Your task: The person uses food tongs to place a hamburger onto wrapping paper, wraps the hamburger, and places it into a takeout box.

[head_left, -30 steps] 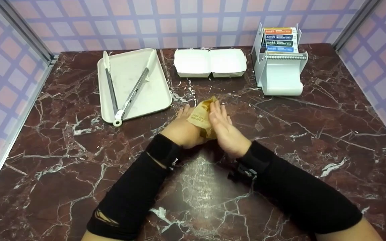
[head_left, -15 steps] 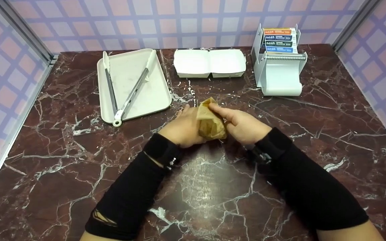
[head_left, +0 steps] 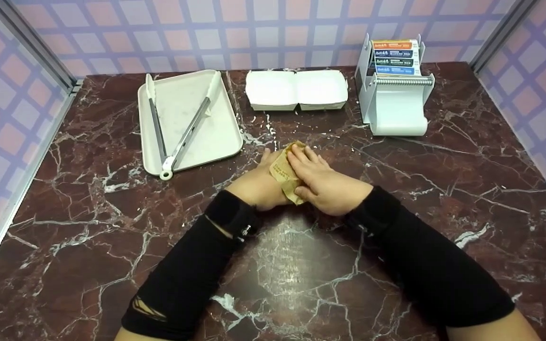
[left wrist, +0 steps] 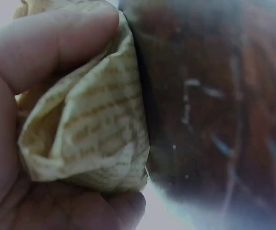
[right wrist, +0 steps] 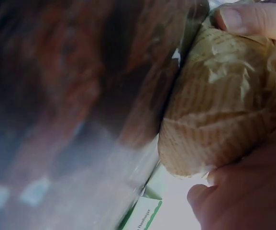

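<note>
A burger-sized bundle in tan printed paper [head_left: 284, 173] is between both hands at the middle of the table. My left hand [head_left: 261, 187] holds it from the left, thumb on one side and fingers on the other, as the left wrist view shows. There a pointed paper fold [left wrist: 97, 124] faces the camera. My right hand [head_left: 330, 184] lies over its right side, fingers extended and pressing on the paper. In the right wrist view the bundle [right wrist: 224, 105] looks rounded, with a thumb [right wrist: 252, 20] at its upper edge. The paper hides what is inside.
A pale tray [head_left: 192, 137] stands at back left with spread tongs [head_left: 187, 132] lying on it. An opened white carton [head_left: 296, 90] sits at the back; print reading "Hamburger" shows on it in the right wrist view. A white dispenser with several coloured labels [head_left: 396, 85] stands at back right.
My right hand draws back to the right with its thumb and fingers at the paper, then comes over the bundle again and flattens a printed flap. My left hand stays nearly in place.
</note>
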`<state>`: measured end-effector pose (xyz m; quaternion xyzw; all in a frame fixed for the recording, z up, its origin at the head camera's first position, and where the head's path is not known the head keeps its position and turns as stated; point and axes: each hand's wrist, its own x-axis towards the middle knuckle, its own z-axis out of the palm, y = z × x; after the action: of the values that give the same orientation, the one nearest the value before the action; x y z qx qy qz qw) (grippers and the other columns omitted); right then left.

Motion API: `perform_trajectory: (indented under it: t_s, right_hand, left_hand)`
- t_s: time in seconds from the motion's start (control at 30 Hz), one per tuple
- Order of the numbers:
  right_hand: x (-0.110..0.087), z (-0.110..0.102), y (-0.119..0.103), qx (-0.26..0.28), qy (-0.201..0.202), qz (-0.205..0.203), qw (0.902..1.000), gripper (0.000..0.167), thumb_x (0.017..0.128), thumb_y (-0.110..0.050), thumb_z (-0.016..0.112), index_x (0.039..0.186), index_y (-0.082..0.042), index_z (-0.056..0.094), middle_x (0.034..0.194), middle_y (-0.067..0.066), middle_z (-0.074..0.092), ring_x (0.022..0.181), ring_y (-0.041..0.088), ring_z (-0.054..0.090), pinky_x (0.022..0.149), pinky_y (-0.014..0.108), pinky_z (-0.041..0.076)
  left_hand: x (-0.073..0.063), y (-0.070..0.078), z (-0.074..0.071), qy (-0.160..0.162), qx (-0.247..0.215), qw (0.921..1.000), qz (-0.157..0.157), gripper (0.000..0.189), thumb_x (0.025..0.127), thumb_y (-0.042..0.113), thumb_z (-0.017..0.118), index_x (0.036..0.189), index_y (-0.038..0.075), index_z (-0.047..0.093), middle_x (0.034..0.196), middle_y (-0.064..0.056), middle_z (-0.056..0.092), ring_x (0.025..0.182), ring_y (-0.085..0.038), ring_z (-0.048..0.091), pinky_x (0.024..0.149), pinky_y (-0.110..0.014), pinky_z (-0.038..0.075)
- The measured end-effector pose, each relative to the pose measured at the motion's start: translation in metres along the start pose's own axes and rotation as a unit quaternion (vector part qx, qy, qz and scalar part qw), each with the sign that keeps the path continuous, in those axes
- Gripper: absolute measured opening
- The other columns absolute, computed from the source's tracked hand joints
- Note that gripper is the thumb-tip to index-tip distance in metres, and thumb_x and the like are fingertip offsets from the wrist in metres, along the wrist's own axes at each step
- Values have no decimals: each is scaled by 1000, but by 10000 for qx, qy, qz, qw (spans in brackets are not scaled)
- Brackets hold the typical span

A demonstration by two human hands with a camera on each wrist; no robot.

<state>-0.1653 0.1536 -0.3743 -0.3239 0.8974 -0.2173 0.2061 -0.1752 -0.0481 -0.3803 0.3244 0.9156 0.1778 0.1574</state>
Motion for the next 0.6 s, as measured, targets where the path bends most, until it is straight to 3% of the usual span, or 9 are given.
perform_trajectory:
  t_s: [0.2,0.3,0.37,0.43,0.6]
  right_hand:
    - [2,1,-4,-164,-49,223,9996,80,111,-30,46,168,-8,-6,175,11,-18,163,32,-17,133,55,-7]
    - [2,1,-4,-224,-16,241,9995,81,111,-31,47,168,-8,-4,175,11,-14,163,32,-14,134,55,-6]
    - [2,1,-4,-269,-7,256,9993,80,111,-32,47,168,-8,-4,176,12,-12,164,32,-12,134,55,-5]
    - [2,1,-5,-304,3,283,9991,81,111,-34,47,168,-7,-4,176,12,-11,164,33,-12,134,55,-5]
    - [2,2,-6,-366,24,395,9985,83,111,-38,47,168,-7,-3,176,11,-11,164,34,-11,134,55,-5]
  left_hand:
    - [-7,-8,-11,-246,-766,9963,-296,108,93,56,73,170,18,8,177,-20,-1,162,-47,-2,130,-66,6]
    - [-15,-16,-25,-236,-1264,9903,-517,109,87,52,81,170,18,19,175,-19,21,158,-44,28,127,-64,28]
    - [-21,-22,-33,-119,-1596,9841,-776,100,86,52,82,165,15,33,166,-13,42,144,-35,51,120,-57,43]
    - [-27,-25,-39,-21,-2046,9726,-1104,85,86,53,82,154,16,48,147,-10,61,118,-32,68,104,-51,56]
    - [-30,-26,-39,10,-2618,9517,-1606,53,92,60,73,115,14,63,107,-7,71,86,-30,74,76,-42,64]
